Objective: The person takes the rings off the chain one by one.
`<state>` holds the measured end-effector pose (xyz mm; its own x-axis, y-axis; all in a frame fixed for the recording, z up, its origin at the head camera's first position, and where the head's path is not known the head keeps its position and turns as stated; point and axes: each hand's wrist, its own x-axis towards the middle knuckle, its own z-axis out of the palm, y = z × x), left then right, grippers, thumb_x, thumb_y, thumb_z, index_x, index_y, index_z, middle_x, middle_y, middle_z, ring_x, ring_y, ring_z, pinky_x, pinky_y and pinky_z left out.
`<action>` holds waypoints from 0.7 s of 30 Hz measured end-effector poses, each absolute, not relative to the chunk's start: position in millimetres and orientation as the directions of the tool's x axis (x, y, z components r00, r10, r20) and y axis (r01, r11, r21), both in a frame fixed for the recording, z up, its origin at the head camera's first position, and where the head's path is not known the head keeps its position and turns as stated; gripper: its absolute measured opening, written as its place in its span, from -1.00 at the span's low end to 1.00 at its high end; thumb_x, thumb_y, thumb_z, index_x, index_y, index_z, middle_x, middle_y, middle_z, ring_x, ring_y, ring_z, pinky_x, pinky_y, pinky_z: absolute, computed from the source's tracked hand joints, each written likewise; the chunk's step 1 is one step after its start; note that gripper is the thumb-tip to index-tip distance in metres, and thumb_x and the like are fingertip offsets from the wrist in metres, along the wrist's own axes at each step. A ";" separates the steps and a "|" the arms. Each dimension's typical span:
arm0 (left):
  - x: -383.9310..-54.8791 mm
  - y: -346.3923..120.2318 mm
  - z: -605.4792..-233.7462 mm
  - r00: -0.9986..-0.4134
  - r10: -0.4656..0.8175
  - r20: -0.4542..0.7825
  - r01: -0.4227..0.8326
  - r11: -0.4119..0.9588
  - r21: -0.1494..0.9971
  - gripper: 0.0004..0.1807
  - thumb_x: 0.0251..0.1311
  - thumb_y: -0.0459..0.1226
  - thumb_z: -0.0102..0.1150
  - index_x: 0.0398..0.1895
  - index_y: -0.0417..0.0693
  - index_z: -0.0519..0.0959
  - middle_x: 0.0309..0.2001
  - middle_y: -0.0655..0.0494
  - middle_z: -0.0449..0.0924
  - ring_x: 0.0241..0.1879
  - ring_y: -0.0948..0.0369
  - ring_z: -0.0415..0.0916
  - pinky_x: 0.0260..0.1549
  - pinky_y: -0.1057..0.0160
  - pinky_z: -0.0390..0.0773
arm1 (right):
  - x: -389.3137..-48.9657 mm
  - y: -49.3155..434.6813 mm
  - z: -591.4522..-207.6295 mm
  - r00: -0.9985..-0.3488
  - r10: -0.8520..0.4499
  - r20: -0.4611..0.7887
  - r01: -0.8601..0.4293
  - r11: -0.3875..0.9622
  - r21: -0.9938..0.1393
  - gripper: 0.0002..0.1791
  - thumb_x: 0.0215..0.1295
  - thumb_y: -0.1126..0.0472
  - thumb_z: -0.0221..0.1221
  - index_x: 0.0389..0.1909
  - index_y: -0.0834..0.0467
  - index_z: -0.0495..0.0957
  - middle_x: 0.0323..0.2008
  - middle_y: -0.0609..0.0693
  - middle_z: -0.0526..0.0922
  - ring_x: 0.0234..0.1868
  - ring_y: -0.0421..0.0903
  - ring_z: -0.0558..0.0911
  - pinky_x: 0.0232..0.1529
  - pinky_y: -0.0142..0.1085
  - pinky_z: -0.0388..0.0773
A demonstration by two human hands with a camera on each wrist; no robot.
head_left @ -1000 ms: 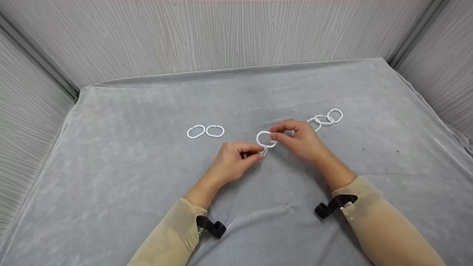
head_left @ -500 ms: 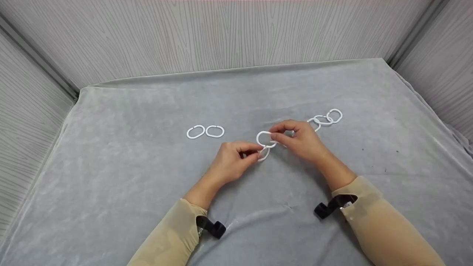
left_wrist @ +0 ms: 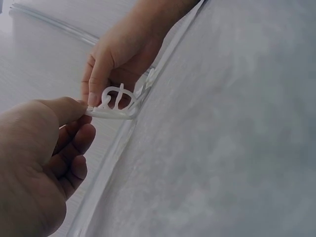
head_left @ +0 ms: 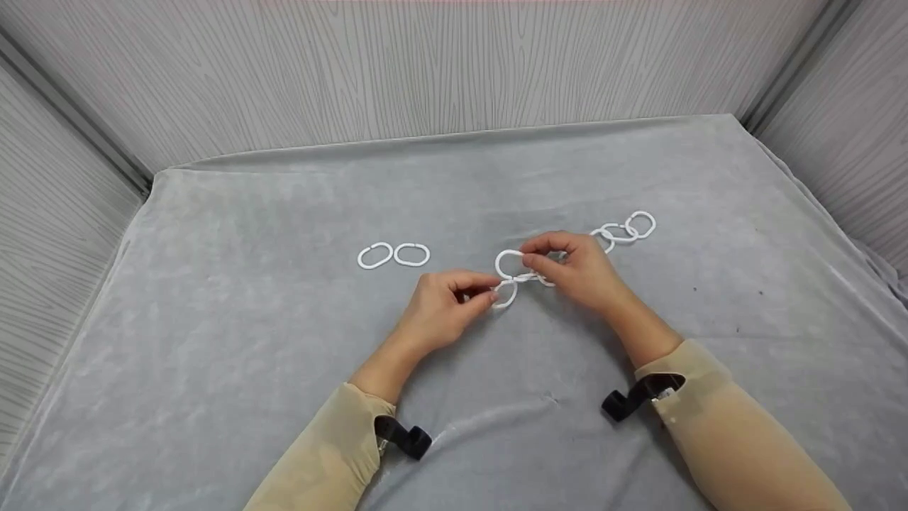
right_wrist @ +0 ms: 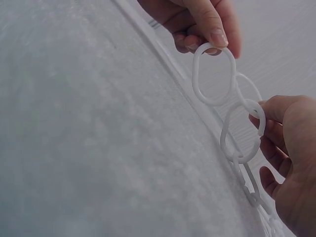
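Observation:
My left hand (head_left: 454, 309) pinches a white oval split ring (right_wrist: 194, 74) between thumb and forefinger. With thumb and fingertips, my right hand (head_left: 578, 270) pinches another white split ring (head_left: 498, 262), just above and right of the first. The two rings meet between the hands; whether they are hooked together I cannot tell. From the right-hand ring runs a chain of white rings (right_wrist: 224, 133), partly hidden behind the right hand in the head view. Its far end (head_left: 652, 224) lies on the cloth to the upper right.
Two loose white rings, a left one (head_left: 374, 267) and a right one (head_left: 411, 265), lie side by side left of the hands. A wrinkled grey cloth (head_left: 248, 319) covers the table. Pale wood-grain panels (head_left: 425, 71) stand behind and at both sides.
The ring in my left hand has turned and shows more of its oval. That hand has shifted slightly left, and the right-hand ring has tilted. The loose rings stay put.

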<state>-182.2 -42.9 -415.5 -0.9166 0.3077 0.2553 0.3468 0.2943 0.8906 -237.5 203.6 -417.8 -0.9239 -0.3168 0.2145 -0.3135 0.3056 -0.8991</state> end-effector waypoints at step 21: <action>-191.6 -54.5 -410.5 -0.950 0.148 0.275 0.298 0.170 0.939 -0.83 0.28 -0.41 0.43 -0.10 -0.28 0.81 -0.29 0.08 0.79 -0.34 0.28 0.60 -0.30 0.38 0.56 | -238.9 203.6 -421.7 -0.935 -0.272 0.227 -0.308 0.307 -0.900 -0.88 0.37 0.31 0.41 -0.14 0.25 0.80 -0.28 0.06 0.79 -0.33 -0.15 0.63 -0.28 -0.44 0.54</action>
